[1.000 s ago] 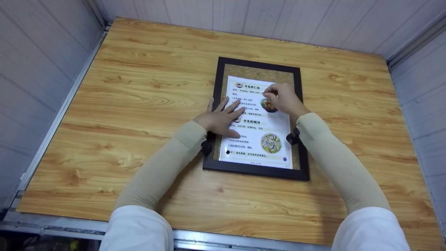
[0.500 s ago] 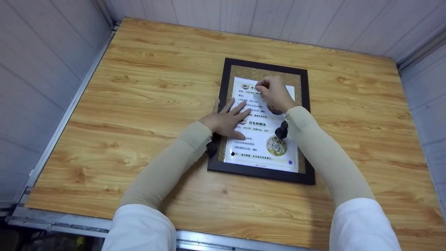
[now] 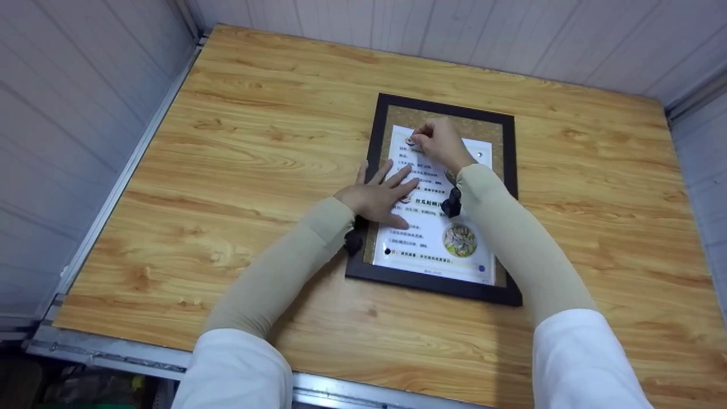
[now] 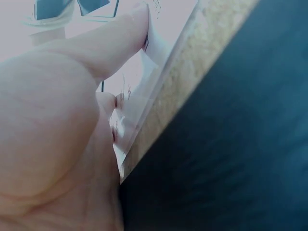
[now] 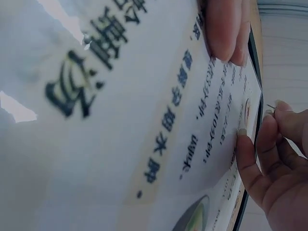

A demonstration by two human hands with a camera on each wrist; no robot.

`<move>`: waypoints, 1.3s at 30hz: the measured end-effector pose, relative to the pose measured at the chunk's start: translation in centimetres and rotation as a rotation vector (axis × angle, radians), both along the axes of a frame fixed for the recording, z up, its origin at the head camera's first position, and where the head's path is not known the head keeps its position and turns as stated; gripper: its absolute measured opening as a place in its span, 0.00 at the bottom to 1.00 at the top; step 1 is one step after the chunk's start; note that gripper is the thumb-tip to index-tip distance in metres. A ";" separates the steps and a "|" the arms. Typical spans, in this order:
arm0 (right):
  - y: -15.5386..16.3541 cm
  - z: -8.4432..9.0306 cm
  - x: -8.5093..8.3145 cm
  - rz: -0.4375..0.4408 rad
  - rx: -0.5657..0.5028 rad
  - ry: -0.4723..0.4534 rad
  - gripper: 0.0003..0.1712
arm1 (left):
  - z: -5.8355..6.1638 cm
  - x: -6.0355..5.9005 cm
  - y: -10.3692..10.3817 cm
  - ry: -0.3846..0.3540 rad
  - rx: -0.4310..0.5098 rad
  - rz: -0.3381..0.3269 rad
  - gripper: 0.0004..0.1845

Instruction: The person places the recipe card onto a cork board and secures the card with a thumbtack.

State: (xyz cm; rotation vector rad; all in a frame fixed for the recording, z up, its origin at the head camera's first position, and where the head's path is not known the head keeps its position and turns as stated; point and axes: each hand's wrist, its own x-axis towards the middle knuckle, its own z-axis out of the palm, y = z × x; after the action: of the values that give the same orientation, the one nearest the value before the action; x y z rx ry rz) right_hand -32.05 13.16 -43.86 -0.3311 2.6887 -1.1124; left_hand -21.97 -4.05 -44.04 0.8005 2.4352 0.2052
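A black picture frame with a cork board lies flat on the wooden table. A white printed recipe sheet lies on the cork. My left hand presses flat on the sheet's left side with its fingers spread; its fingers show in the right wrist view. At the sheet's top left corner, my right hand pinches a small pushpin, whose thin metal point sticks out of the fingertips. The left wrist view shows my palm at the sheet's edge.
A silver pin sits at the sheet's top right, a black pin at its bottom left and a blue pin at its bottom right. The wooden table is enclosed by white panelled walls.
My right hand moved from the sheet's top right across to its top left corner. A silver pin now shows at the top right. The left hand stayed flat on the sheet.
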 end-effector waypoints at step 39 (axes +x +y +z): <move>-2.1 -0.3 -1.1 0.008 0.138 -0.021 0.11 | 0.1 0.0 0.1 -0.010 -0.026 0.000 0.50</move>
State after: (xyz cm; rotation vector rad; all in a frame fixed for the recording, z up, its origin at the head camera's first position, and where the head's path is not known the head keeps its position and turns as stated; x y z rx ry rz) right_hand -33.13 11.10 -44.14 -0.3047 2.7253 -0.9172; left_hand -21.97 -3.93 -43.93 0.7867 2.4239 0.1772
